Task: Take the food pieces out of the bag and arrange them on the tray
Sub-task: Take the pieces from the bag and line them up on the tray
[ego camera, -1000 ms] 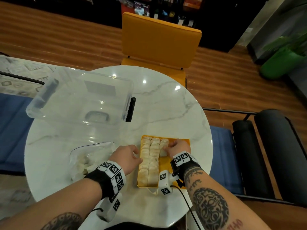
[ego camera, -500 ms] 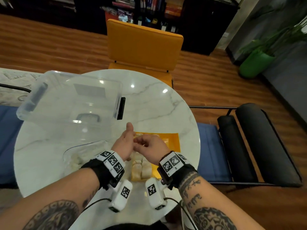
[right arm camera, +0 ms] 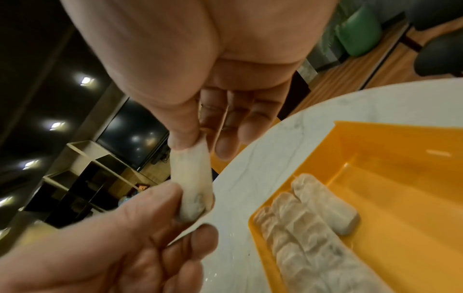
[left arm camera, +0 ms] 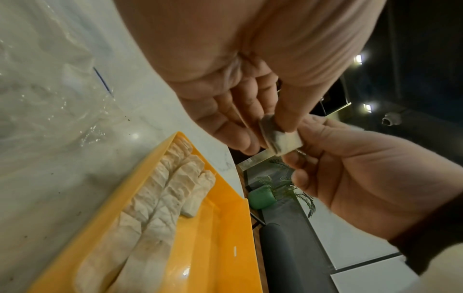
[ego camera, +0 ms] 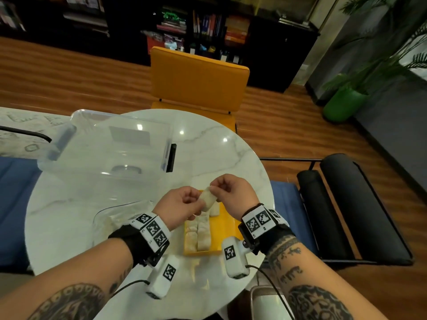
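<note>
Both hands hold one pale food piece (ego camera: 208,199) in the air above the far end of the tray (ego camera: 222,229). The left hand (ego camera: 179,207) pinches its near end between thumb and fingers (left arm camera: 226,134); the right hand (ego camera: 233,190) pinches its far end, thumb on one side, fingers (right arm camera: 225,146) curled behind. The piece is oblong, and in the head view its long axis runs from near left up to far right, tilted, with the cut end facing the left palm.

Below the hands, the yellow tray lies on the round marble worktop (ego camera: 231,162) near its right edge, long side running away from the person. Two full rows of pieces (ego camera: 198,234) lie lengthwise along its left side, touching each other; how many pieces are in each row cannot be counted. A short third row of about two pieces (left arm camera: 200,190) starts at the far end, just beside the second row. The right part of the tray floor is bare.

Left of the tray, the clear bag (ego camera: 120,218) lies flat on the worktop with pale pieces still inside; the left forearm partly covers it. Farther back on the left sits one clear plastic box (ego camera: 111,144) with a dark latch. Beyond the worktop stands one yellow chair (ego camera: 198,82); a black seat (ego camera: 346,204) is to the right, and a green pot (ego camera: 342,105) with a plant stands on the wooden floor.
</note>
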